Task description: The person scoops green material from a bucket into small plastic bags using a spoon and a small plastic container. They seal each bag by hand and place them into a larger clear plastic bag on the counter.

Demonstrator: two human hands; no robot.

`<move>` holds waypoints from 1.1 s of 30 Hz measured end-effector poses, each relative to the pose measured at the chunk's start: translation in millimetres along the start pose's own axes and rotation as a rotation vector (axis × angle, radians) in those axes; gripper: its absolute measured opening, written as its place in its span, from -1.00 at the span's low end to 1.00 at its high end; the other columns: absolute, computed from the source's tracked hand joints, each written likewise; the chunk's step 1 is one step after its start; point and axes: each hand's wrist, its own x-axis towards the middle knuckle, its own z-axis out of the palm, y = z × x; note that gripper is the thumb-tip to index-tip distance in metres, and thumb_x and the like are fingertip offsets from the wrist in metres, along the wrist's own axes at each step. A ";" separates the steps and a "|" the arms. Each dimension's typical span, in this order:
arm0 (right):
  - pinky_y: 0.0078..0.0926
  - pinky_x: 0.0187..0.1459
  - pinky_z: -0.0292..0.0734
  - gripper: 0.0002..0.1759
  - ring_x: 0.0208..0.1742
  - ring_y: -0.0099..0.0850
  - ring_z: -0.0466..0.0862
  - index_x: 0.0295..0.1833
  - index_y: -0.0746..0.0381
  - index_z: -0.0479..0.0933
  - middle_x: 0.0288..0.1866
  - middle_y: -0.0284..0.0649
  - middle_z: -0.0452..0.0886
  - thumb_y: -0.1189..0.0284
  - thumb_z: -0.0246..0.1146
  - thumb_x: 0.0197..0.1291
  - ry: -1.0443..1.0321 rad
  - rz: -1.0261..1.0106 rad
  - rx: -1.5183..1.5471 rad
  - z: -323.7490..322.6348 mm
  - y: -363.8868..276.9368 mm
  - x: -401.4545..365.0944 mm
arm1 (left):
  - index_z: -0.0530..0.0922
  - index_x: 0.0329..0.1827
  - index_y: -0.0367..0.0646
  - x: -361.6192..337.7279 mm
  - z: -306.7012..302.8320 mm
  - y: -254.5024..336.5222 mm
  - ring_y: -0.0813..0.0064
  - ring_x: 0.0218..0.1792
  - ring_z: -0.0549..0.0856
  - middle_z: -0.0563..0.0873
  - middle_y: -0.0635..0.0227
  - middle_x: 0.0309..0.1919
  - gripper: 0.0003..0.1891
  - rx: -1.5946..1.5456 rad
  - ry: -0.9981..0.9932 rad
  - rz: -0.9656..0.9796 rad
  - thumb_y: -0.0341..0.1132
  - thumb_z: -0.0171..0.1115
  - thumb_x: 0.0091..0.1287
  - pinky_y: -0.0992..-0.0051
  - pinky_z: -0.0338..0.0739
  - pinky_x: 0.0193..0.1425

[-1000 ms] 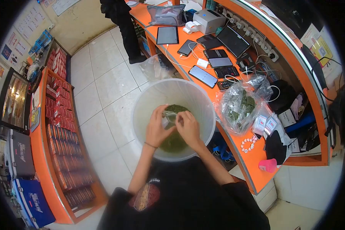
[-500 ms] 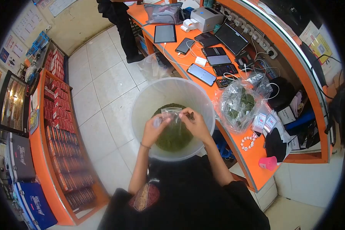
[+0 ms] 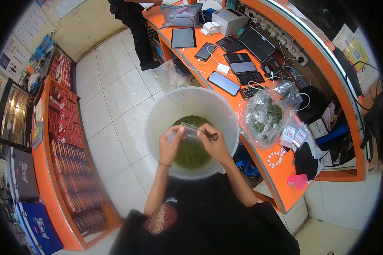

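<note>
A milky, translucent, round plastic tub (image 3: pixel 170 106) framed deep-green, finely broken matter (image 3: pixel 191 157), a small, colourless, clear plastic bag (image 3: pixel 189 126) and a dark, round-ended tool (image 3: pixel 215 136). A bright-orange, flat-topped counter (image 3: pixel 281 193) set off a hot-pink plastic cup (image 3: pixel 298 181) and a pink-and-white beaded ring (image 3: pixel 276 158); a black cloth shirt (image 3: pixel 225 216) bore a maroon-and-tan printed emblem (image 3: pixel 162 219).

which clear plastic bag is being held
The small clear plastic bag between left hand and right hand; the bulky clear bag of green leaves lies on the orange counter, the crumpled clear bag behind the round translucent bucket.
</note>
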 end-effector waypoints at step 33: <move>-0.05 -0.16 0.53 -0.73 -0.26 0.07 0.67 -0.22 0.41 0.52 -0.35 0.11 0.63 0.38 0.23 0.12 -0.101 0.077 -0.359 -18.9 36.1 -33.9 | 0.67 -0.09 -0.24 40.3 120.7 70.6 0.37 -0.26 0.73 0.75 0.11 -0.22 -0.76 0.408 -0.347 0.576 -0.28 0.35 0.29 0.44 0.57 -0.09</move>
